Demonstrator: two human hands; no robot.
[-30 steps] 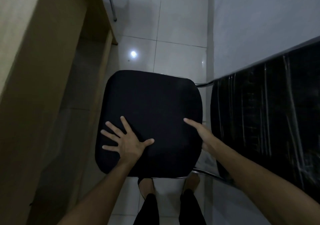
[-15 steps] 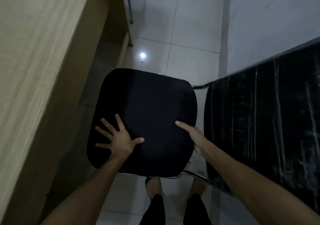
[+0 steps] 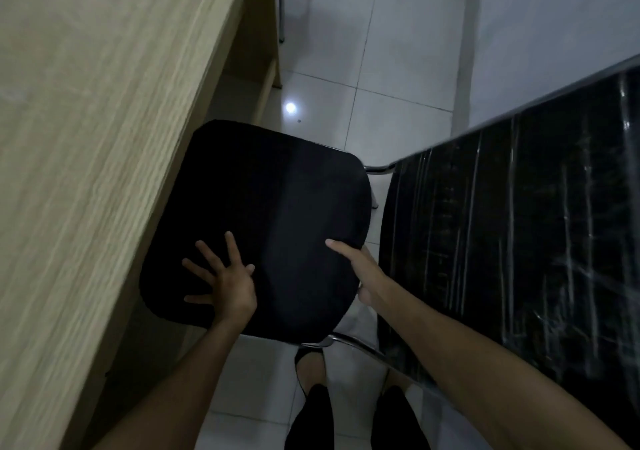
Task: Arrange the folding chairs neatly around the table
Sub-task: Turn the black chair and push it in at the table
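Observation:
A folding chair stands below me, its black padded seat (image 3: 277,207) flat and its black plastic-wrapped backrest (image 3: 519,234) rising on the right. My left hand (image 3: 225,279) lies flat on the near left part of the seat, fingers spread. My right hand (image 3: 363,273) grips the seat's right edge, thumb on top and fingers hidden below it. The seat's left edge sits under the rim of the light wooden table (image 3: 86,137).
White floor tiles (image 3: 381,85) stretch ahead, with a lamp glare spot. A grey wall (image 3: 554,26) runs along the right. The table's wooden leg panel (image 3: 266,78) stands ahead on the left. Chrome frame tubes (image 3: 346,344) show beneath the seat, above my feet.
The seat has slid left, its left edge now tucked under the table rim. Both hands kept their places on the seat and moved with it.

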